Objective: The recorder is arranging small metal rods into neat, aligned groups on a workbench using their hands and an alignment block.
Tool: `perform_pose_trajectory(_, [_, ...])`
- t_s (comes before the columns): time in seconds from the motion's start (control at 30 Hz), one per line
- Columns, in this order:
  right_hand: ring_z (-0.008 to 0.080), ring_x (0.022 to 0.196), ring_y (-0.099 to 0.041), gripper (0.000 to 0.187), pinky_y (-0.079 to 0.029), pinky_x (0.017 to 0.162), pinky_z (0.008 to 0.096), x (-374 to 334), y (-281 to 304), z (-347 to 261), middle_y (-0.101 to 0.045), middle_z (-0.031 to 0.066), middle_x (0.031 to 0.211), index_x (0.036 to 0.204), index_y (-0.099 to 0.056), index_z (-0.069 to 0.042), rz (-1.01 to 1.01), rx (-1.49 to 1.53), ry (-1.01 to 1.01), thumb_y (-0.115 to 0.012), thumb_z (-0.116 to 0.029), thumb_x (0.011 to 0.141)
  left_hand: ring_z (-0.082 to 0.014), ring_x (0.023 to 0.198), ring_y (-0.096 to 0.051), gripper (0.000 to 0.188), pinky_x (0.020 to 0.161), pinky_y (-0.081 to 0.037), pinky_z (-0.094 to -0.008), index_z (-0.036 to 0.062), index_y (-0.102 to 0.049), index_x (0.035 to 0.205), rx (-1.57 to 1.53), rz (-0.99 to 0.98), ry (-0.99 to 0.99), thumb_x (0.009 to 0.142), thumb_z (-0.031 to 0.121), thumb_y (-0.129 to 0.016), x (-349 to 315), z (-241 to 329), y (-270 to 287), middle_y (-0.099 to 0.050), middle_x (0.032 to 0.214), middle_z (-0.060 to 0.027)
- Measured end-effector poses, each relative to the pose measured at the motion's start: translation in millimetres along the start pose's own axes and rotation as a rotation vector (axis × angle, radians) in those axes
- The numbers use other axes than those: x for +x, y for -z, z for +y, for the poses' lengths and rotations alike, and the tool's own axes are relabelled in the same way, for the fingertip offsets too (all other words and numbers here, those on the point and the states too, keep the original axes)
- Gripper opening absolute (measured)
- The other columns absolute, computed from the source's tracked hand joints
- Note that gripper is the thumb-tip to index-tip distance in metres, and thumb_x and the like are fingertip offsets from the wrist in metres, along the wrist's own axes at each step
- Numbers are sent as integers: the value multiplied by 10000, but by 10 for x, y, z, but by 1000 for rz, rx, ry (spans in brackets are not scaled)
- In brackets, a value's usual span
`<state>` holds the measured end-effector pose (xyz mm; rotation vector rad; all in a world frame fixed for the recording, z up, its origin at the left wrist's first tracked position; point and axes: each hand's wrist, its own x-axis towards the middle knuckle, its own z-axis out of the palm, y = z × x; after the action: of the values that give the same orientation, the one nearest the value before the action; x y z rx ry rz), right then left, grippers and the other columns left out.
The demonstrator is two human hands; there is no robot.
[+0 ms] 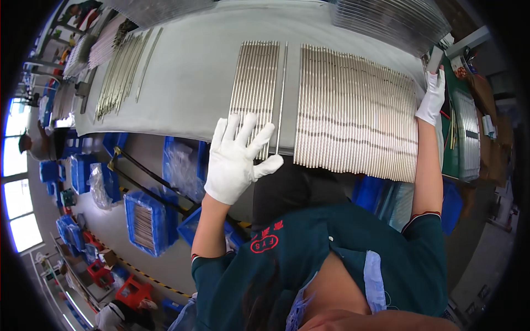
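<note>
Metal rods lie side by side on the grey-covered bench, directly in front of the wearer. I count three batches from my remote seat: a wide batch at right, a narrow batch at centre, a far-left batch fanned unevenly. Rods within each are too close-set for me to count surely. Two singles: one lone rod between narrow and wide, near the narrow; one outlying rod just beside the far-left batch.

Hands: two, white-gloved. I have the left hand spread wide over the near end of the narrow batch, nothing gripped; contact with the rods I cannot tell. The right hand is at the wide batch's right edge, fingers pointing away from the body, beside a grey block; whether it grips that, I cannot tell.

Containers: one blue tub on the floor, packed with thin rods laid lengthwise. Behind it, a blue bin with crumpled clear plastic inside. Two ribbed clear trays at the bench's far side, contents unreadable. Red stools, lower left: two.
</note>
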<state>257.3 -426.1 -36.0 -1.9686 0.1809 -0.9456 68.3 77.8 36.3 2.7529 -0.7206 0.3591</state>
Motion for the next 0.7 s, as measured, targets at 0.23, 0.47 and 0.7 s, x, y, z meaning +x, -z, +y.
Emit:
perform_pose_trajectory(0.23, [225,1181,-644,654,-470,1039,322,-47,-45,-135,-643,174,1368,1489,-526,-37,18,-41,-49,-673,-450,1005,-425,1244,-523,760,1103,-349,-629,62,-531,1449,268,-14,207,920,603,-608,-228,-15,14,-552,1393,-223])
perform_pose_trajectory(0.47, [215,1171,-642,683,-478,1025,323,-100,-85,-246,-653,171,1352,1493,-517,-27,14,10,-9,-693,-454,990,-383,1178,-535,751,1074,-358,-604,80,-601,1332,-104,-22,-129,852,658,-634,259,618,-178,-579,1294,-192])
perform_pose_trajectory(0.7, [263,1104,-700,680,-522,940,342,-98,-71,-243,-707,172,1274,1473,-554,-83,54,-126,11,-691,-521,971,-360,1212,-544,742,1093,-357,-620,117,-593,1369,-184,-95,-221,827,616,-686,329,782,-267,-577,1311,-168])
